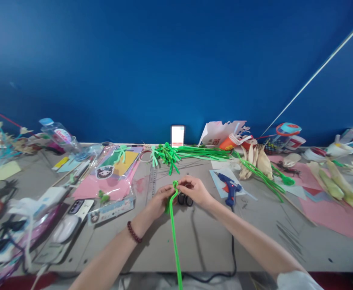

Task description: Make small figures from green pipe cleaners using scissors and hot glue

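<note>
A bright green pipe cleaner (174, 233) hangs from between my hands down past the table's front edge, its top end bent into a small loop. My left hand (161, 198), below a beaded bracelet, is closed on it from the left, with a bit more green under the fingers. My right hand (196, 190) pinches the loop from the right. Black-handled scissors (185, 199) lie just beneath my right hand, partly covered by it. Beyond both hands sits a bunch of twisted green pipe cleaners (168, 155).
A blue glue gun (231, 189) lies to the right, its cord running off the front edge. Loose green stems (206, 152) lie along the wall. On the left are a plastic packet of coloured paper (112, 181), a phone (81, 207) and a bottle (60, 135). Corn husks (256, 161) stand at right.
</note>
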### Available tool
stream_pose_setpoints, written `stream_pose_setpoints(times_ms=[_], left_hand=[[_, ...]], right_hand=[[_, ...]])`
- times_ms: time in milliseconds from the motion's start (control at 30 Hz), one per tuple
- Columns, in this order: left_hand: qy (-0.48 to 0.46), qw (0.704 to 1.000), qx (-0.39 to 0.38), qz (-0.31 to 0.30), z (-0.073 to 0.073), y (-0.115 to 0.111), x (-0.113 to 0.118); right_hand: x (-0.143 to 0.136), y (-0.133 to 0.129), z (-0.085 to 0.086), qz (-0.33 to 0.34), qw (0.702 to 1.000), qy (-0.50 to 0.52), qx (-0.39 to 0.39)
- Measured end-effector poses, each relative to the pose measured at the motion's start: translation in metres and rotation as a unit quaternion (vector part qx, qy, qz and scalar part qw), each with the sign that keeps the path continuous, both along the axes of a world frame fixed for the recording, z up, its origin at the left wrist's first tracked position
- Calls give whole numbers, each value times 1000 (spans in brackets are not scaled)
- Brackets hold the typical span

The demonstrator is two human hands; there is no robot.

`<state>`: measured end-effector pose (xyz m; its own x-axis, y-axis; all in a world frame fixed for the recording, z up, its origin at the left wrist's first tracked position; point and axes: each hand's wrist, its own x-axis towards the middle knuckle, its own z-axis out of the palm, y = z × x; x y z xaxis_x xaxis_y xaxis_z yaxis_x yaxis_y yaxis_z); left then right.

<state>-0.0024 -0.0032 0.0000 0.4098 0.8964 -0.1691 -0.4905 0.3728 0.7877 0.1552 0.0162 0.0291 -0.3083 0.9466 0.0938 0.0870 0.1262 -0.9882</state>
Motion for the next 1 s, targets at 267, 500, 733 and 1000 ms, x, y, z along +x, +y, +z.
stream_pose_setpoints(times_ms=[267,500,733,1000], left_hand=[[-31,999,3,-8,-10,2,2],[-24,1000,8,-3,-8,2,3],[-20,1000,10,-5,-9,2,0],[72,995,55,47,-7,2,0]], right_hand=[[-3,-6,-4,-34,983,-95,152],[-3,-4,-9,-46,987,-69,140],[-4,-8,-10,-45,975,-104,192],[-3,-11,-6,-85,985,-87,126]])
